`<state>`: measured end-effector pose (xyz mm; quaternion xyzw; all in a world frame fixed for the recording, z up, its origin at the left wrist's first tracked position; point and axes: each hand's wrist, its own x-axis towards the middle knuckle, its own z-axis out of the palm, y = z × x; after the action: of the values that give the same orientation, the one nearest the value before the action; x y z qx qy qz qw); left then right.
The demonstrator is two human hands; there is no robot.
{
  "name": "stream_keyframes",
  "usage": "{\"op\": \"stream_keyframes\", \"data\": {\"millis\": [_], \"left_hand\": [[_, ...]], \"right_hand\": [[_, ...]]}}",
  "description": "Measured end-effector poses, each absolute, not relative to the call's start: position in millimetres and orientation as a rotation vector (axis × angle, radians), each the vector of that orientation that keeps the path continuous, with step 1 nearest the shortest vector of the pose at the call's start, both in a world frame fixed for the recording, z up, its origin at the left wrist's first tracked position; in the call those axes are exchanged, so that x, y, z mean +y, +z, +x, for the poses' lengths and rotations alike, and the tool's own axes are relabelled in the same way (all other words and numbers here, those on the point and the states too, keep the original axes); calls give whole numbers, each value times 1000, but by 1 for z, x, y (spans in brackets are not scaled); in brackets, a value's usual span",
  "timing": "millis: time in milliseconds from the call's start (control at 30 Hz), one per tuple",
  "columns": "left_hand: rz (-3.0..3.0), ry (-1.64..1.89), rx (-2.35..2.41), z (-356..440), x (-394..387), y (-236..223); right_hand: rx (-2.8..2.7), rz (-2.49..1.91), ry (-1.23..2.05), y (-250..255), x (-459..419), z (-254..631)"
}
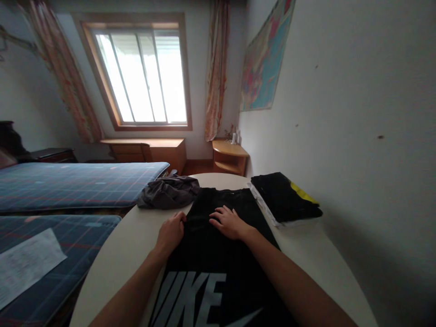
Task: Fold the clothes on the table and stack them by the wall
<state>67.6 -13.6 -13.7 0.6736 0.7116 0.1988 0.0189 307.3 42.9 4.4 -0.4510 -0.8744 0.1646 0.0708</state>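
- Black garment point(214, 256): lies lengthwise on the bench point(116, 263), from 12 to 6 o'clock, lettering nearest 6.
- Left hand point(170, 234): fingers curled, apparently pinching its edge at 10 o'clock.
- Right hand point(232, 223): released, spread flat on the cloth near 12.
- Grey cloth point(168, 193) at 11, folded stack point(284, 200) at 1.
- Step, seemingly: flattening; any next move calls for level fabric.

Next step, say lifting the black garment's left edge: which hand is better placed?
Left, I'd say. The left hand is already at that edge of the black garment, fingers curled. The right hand lies further in, fingers spread on the fabric.
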Motion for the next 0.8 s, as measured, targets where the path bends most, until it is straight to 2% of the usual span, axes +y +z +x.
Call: {"op": "stream_keyframes", "data": {"millis": [133,367,800], "left_hand": [[2070,618,2237,77,-16,-9],[1994,680,2348,82,-11,-14],[1978,844,2273,81,-4,-23]], "right_hand": [[-2625,-1311,402,6,59,283],[-2617,-1355,549,-6,84,241],[-2592,-1303,470,-10,104,223]]}}
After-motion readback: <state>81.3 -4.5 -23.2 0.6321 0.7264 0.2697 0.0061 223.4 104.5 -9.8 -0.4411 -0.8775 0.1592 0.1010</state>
